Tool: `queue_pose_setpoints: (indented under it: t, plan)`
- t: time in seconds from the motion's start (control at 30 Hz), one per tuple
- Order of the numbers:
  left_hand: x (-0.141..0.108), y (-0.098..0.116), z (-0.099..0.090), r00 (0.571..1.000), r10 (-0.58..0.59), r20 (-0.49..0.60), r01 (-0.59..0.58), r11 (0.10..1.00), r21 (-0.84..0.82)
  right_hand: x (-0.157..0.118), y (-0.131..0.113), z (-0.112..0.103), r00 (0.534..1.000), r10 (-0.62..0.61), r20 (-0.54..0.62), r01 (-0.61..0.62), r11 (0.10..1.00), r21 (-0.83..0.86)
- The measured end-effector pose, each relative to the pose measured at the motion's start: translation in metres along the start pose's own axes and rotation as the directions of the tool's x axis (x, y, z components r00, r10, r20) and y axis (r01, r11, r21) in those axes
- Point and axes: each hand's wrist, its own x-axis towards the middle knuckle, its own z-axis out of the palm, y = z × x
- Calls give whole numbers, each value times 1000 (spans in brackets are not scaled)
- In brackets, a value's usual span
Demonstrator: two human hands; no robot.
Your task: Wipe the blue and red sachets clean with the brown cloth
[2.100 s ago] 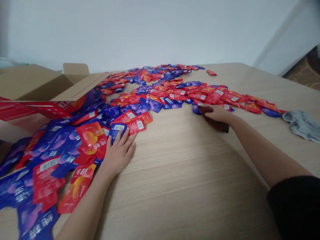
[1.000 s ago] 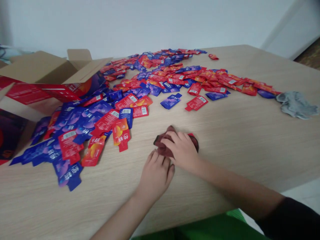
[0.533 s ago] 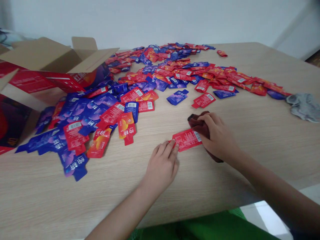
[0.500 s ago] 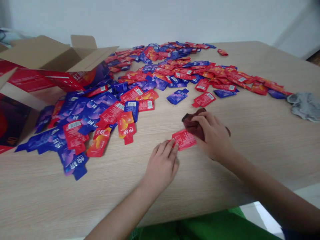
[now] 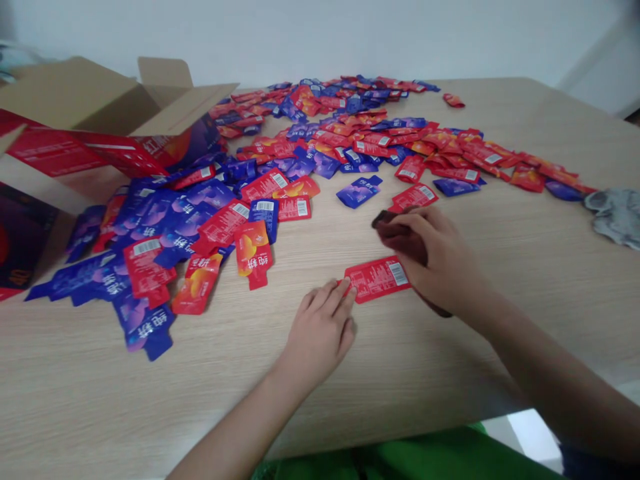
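Note:
A red sachet (image 5: pixel 377 279) lies flat on the wooden table, its barcode showing at the right end. My left hand (image 5: pixel 323 327) has its fingers pressed together, the tips holding down the sachet's narrow left end. That end is partly hidden under the fingertips. Bunched in my right hand (image 5: pixel 443 257) is a dark reddish-brown cloth (image 5: pixel 403 238). My right hand is closed around the cloth, over the sachet's right end. Just behind the cloth lies another red sachet (image 5: pixel 414 197), and a blue sachet (image 5: pixel 359 192) is to its left.
Overlapping red and blue sachets (image 5: pixel 187 213) spread at the left, beside an open cardboard box (image 5: pixel 110 100). A long heap of sachets (image 5: pixel 370 140) runs across the back. At the far right is a crumpled grey cloth (image 5: pixel 617 217). The table's front edge is close to a green garment (image 5: pixel 400 460).
My right hand and the cloth have shifted right, uncovering the barcode end of the red sachet. My left hand stays on the narrow end. The view has shifted slightly.

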Motion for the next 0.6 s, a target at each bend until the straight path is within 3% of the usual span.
queue_pose_setpoints:
  t: [0.1,0.17,0.27,0.37,0.43,0.53,0.6]
  plan:
    - [-1,2,3,1000,-26,2,26,999,33,-6,-36,30,971,-169,170,173,985,-9]
    - [-2,4,4,999,-37,-1,37,998,47,-15,-38,47,956,-172,239,198,976,-86]
    - [-2,5,5,999,-37,-9,37,998,42,-28,-5,51,980,-48,194,77,987,-140]
    - [-1,5,2,999,-32,3,32,999,26,-32,37,34,986,104,129,-88,988,-125]
    - [0,4,0,1000,-27,9,27,1000,14,-28,45,22,984,150,94,-140,985,-103]
    - [1,5,-1,1000,-22,8,22,1000,17,-19,18,20,995,95,-15,-95,995,-6]
    - [1,6,0,999,-31,14,30,999,31,-14,-14,30,1000,-25,9,25,999,28]
